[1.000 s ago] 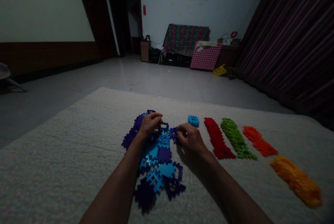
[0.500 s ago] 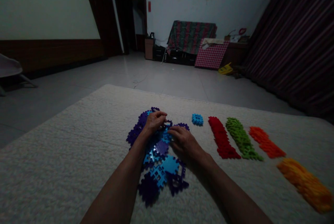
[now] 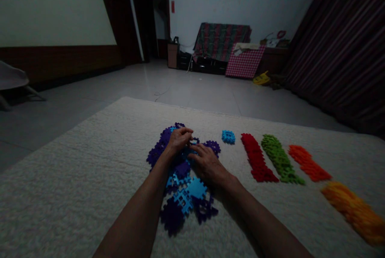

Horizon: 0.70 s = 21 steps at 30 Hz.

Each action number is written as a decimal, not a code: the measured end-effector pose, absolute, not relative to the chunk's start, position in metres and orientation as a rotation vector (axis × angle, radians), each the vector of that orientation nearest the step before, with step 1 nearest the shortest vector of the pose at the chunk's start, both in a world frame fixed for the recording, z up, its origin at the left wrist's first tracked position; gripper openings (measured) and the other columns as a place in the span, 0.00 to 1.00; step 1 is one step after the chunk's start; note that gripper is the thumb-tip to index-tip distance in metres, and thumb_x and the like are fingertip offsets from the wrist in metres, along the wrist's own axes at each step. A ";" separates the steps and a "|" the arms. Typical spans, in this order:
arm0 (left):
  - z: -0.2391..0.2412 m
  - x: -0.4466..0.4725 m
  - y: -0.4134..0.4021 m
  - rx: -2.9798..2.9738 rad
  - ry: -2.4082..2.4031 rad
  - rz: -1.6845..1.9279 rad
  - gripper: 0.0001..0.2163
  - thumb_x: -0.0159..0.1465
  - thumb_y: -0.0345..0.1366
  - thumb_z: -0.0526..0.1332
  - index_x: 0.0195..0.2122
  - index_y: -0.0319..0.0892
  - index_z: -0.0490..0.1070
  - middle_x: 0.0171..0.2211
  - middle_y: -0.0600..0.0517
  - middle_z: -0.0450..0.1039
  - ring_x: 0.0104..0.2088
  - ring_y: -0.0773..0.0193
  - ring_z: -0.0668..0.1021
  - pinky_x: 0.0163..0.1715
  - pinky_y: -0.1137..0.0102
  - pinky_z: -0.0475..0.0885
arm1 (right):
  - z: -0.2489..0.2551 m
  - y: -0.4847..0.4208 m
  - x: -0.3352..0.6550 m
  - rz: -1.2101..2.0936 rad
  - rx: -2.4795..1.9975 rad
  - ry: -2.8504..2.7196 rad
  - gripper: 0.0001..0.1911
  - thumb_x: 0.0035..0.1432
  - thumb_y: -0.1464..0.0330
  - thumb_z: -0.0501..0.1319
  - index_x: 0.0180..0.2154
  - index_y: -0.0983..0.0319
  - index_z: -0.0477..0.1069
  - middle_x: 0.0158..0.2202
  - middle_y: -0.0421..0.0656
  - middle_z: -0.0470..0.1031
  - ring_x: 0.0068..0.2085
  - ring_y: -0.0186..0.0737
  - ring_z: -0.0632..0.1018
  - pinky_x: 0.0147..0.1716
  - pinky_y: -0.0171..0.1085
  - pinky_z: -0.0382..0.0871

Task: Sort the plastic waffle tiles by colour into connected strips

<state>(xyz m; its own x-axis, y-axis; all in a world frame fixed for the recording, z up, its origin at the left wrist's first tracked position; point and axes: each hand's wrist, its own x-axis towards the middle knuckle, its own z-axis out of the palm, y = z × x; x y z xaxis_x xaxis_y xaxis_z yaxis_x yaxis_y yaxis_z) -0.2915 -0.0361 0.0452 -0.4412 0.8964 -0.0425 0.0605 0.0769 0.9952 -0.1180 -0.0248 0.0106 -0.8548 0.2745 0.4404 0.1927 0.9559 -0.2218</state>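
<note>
A heap of purple and light blue interlocking plastic tiles lies on a cream rug. My left hand rests on the heap's far end with its fingers curled round a piece that I cannot make out. My right hand lies on the heap just right of it, fingers bent down onto the tiles beside my left fingertips. A single light blue tile sits alone to the right of the heap.
Right of the lone tile lie sorted rows: red tiles, green tiles, orange tiles and yellow-orange tiles. Beyond the rug is grey floor, a covered cabinet, a checked panel and a striped curtain.
My right hand has slid left from the purple tile at the heap's right edge to meet my left hand. The camera has tipped slightly.
</note>
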 end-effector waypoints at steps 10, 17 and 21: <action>0.055 -0.300 -0.042 0.975 1.457 1.462 0.06 0.55 0.35 0.64 0.33 0.40 0.74 0.25 0.53 0.75 0.22 0.70 0.73 0.25 0.74 0.67 | 0.021 -0.025 -0.122 0.416 -0.443 -2.346 0.12 0.66 0.69 0.50 0.43 0.60 0.72 0.46 0.48 0.76 0.49 0.44 0.75 0.49 0.45 0.68; 0.047 -0.302 -0.045 1.010 1.306 1.271 0.23 0.57 0.58 0.61 0.28 0.39 0.74 0.24 0.51 0.73 0.24 0.67 0.71 0.23 0.72 0.67 | 0.032 -0.015 -0.110 0.856 -0.823 -2.065 0.18 0.65 0.61 0.50 0.39 0.62 0.75 0.29 0.42 0.75 0.31 0.39 0.74 0.32 0.36 0.67; 0.047 -0.296 -0.046 1.137 1.278 1.221 0.15 0.54 0.48 0.67 0.28 0.40 0.71 0.23 0.55 0.69 0.23 0.71 0.69 0.23 0.75 0.64 | 0.031 -0.010 -0.108 1.014 -0.839 -2.004 0.17 0.62 0.59 0.53 0.39 0.62 0.76 0.33 0.43 0.77 0.33 0.40 0.75 0.32 0.36 0.68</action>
